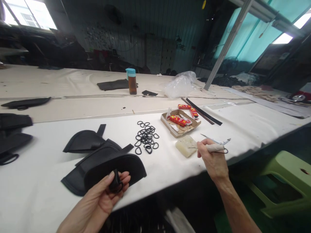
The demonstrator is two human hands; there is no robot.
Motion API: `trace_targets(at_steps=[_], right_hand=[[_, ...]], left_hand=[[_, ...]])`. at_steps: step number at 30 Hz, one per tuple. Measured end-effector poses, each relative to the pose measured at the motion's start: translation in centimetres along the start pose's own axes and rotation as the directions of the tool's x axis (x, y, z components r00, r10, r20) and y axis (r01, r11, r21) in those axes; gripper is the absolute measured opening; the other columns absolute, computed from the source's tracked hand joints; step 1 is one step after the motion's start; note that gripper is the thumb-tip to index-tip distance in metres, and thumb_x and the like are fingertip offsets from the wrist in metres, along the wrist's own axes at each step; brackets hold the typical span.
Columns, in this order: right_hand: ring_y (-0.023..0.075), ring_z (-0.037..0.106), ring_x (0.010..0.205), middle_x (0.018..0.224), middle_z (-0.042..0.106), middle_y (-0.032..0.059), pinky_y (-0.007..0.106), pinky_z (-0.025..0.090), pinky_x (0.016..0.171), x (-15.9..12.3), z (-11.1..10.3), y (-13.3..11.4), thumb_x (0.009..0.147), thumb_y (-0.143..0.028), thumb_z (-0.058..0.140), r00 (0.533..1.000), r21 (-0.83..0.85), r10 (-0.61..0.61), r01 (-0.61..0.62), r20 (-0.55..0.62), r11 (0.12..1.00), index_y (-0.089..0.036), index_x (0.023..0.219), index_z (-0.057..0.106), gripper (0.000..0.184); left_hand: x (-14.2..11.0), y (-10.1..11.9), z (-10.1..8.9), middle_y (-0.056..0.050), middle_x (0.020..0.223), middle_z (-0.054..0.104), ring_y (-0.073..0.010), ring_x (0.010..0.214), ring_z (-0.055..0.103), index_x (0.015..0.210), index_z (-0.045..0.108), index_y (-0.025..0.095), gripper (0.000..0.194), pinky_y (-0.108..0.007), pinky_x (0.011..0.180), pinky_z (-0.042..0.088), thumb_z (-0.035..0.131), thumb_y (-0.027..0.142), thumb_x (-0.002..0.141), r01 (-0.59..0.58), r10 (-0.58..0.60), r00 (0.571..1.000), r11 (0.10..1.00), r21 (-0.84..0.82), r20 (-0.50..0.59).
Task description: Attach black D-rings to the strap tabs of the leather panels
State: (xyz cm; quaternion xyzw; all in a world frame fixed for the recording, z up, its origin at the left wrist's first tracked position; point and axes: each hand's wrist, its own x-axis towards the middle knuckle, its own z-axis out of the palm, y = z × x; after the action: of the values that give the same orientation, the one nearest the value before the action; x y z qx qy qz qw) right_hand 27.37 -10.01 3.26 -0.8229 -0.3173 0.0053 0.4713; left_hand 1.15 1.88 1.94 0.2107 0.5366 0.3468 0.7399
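My left hand pinches a short folded black strap with a black D-ring in its loop. The strap lies over a curved black leather-like piece, and whether it is attached there I cannot tell. My right hand is closed around an awl with a pale wrapped handle. Its thin point reaches over a yellowish wax-like block; contact is unclear. Just behind that hand is a slim pointed metal tool, partly hidden. Between the hands sits a pile of black D-rings.
More black pieces lie at the left. A cardboard tray holds small red boxes, with black strips behind it. Farther back are a blue-lidded bottle and a clear plastic bag. A green stool stands beyond the table edge.
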Motion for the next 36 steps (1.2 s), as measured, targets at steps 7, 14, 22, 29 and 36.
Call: trace_targets(at_steps=[7,14,22,29,36], right_hand=[[0.0102,0.036,0.046,0.055,0.053,-0.0018,0.022,0.027,0.04,-3.5,-0.3,-2.1,0.078,-0.041,0.058,0.986,0.387,0.159,-0.162,0.04,0.908,-0.02,0.062,0.051,0.027],[0.0068,0.034,0.042,0.053,0.052,-0.0028,0.019,0.029,0.039,-8.5,4.4,-6.7,0.079,-0.044,0.059,0.806,0.632,0.066,-0.509,0.588,0.585,-0.02,0.072,0.052,0.026],[0.0059,0.038,0.046,0.061,0.056,-0.0035,0.019,0.032,0.045,-10.1,8.4,-7.5,0.086,-0.041,0.052,0.773,0.65,-0.057,-0.488,0.632,0.582,-0.02,0.077,0.051,0.023],[0.005,0.04,0.045,0.061,0.056,-0.0039,0.019,0.033,0.046,-10.2,9.3,-7.3,0.087,-0.04,0.052,0.809,0.658,-0.05,-0.438,0.585,0.613,-0.019,0.075,0.05,0.024],[0.0048,0.041,0.044,0.061,0.055,-0.0046,0.018,0.032,0.043,-10.5,10.0,-7.3,0.085,-0.041,0.054,0.809,0.669,-0.071,-0.43,0.584,0.606,-0.019,0.074,0.05,0.025]], left_hand=[[-0.5,-0.6,-1.2,-0.015,0.081,0.072,-0.02,0.072,0.069,0.076,0.065,0.007,0.012,-0.032,0.069,0.057,0.055,0.008,0.081,0.034,-0.017,0.989,0.993,-0.117,0.146],[-0.9,-1.1,-1.9,-0.014,0.081,0.072,-0.0192,0.075,0.068,0.076,0.066,0.007,0.011,-0.03,0.072,0.054,0.058,0.014,0.08,0.047,-0.004,0.97,0.985,-0.168,0.243],[-0.9,-1.2,-2.3,-0.012,0.079,0.071,-0.0169,0.074,0.066,0.078,0.07,0.005,0.016,-0.027,0.074,0.052,0.061,0.019,0.079,0.044,0.015,0.939,0.985,-0.164,0.344],[-0.6,-1.5,-2.6,-0.011,0.081,0.071,-0.018,0.078,0.065,0.078,0.071,0.006,0.016,-0.028,0.074,0.052,0.063,0.019,0.078,0.033,0.036,0.927,0.984,-0.176,0.373],[-0.6,-1.7,-2.7,-0.011,0.081,0.071,-0.0183,0.079,0.064,0.08,0.071,0.005,0.018,-0.028,0.075,0.051,0.064,0.021,0.077,0.017,0.055,0.916,0.984,-0.175,0.398]])
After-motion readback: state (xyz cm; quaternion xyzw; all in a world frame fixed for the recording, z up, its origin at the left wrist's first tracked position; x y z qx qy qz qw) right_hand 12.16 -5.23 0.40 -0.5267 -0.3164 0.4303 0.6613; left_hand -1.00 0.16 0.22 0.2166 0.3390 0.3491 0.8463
